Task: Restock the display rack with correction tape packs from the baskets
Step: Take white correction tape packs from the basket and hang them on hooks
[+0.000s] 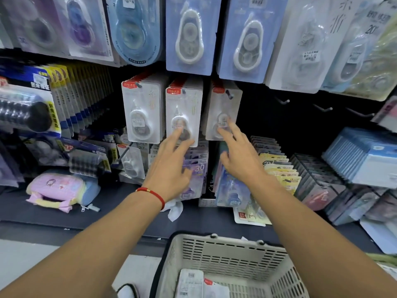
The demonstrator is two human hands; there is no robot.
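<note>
Three rows of white correction tape packs with red tops hang on hooks at the rack's middle: a left row (141,112), a middle row (183,110) and a right row (223,108). My left hand (169,166), with a red string on its wrist, reaches up with straight fingers that touch the front pack of the middle row. My right hand (240,155) has spread fingers pressing the front pack of the right row. Below me a beige basket (227,254) holds a few white packs (191,282).
Large blue and white correction tape packs (190,35) hang on the upper row. Bare hooks (322,108) stick out to the right of the white rows. Lower racks hold purple (197,168) and yellow packs (279,171). A pink pouch (58,190) lies on the dark shelf.
</note>
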